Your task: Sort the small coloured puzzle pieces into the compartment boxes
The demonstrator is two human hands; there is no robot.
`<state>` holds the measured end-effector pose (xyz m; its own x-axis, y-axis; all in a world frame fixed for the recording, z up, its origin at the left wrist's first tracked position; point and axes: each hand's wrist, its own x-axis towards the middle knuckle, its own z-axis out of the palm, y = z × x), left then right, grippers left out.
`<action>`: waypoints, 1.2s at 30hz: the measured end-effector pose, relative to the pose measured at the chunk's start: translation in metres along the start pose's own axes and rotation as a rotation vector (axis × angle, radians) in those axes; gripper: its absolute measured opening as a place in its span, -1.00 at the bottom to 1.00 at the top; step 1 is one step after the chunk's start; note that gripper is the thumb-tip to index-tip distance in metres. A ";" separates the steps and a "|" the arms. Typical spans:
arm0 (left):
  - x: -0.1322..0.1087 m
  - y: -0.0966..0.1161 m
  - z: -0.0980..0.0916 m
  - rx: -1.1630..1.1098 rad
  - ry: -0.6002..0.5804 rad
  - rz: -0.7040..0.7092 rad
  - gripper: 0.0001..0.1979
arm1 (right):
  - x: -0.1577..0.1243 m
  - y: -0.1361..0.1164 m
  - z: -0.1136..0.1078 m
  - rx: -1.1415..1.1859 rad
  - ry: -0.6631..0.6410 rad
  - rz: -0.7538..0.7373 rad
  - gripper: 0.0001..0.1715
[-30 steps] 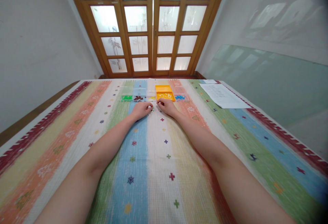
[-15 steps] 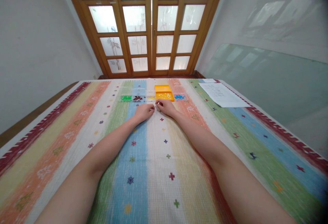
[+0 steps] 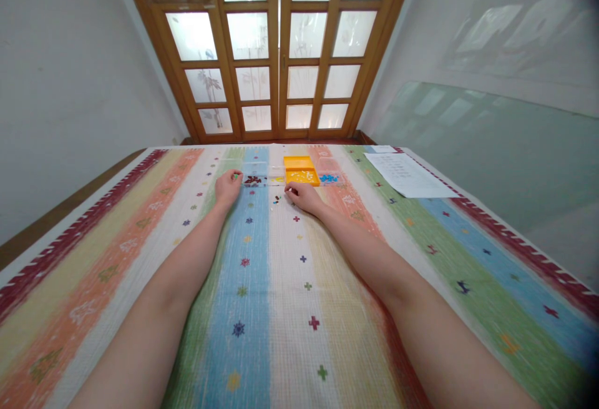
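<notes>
My left hand (image 3: 227,188) is at the clear box of green pieces (image 3: 236,176), covering most of it. Its fingers are curled together at the green pieces; whether one is between them is too small to tell. My right hand (image 3: 302,196) rests on the cloth just in front of the yellow box (image 3: 309,176), its fingertips pinched together. What they hold, if anything, is hidden. Beside these fingertips a few tiny dark and blue pieces (image 3: 276,199) lie on the cloth.
Between my hands stand clear boxes with brown pieces (image 3: 253,180) and yellow pieces (image 3: 277,179). Blue pieces (image 3: 329,178) fill another box right of the yellow one. A printed sheet (image 3: 407,175) lies at the right on the striped tablecloth (image 3: 281,346).
My left hand has moved left and a little away from me, from beside my right fingertips to the green pieces. Small pieces on the cloth now show. The right hand has stayed nearly still.
</notes>
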<state>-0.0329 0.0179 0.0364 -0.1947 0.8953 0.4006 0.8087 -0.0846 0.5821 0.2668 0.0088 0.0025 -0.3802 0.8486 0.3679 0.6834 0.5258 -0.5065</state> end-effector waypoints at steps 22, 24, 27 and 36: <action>-0.008 0.009 0.014 -0.026 -0.224 0.223 -0.71 | -0.001 -0.001 -0.001 -0.018 -0.010 -0.033 -0.80; -0.016 0.025 0.018 -0.002 -0.357 0.345 -0.73 | -0.001 -0.002 -0.001 -0.023 -0.009 -0.031 -0.80; -0.028 0.041 0.022 0.044 -0.509 0.456 -0.74 | 0.000 -0.003 -0.001 -0.030 -0.024 -0.008 -0.79; -0.041 0.053 0.021 0.109 -0.617 0.532 -0.73 | -0.001 -0.003 -0.001 -0.007 -0.014 -0.040 -0.80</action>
<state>0.0296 -0.0141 0.0355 0.5445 0.8296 0.1236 0.7625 -0.5509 0.3392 0.2656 0.0065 0.0049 -0.4164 0.8275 0.3766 0.6720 0.5591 -0.4857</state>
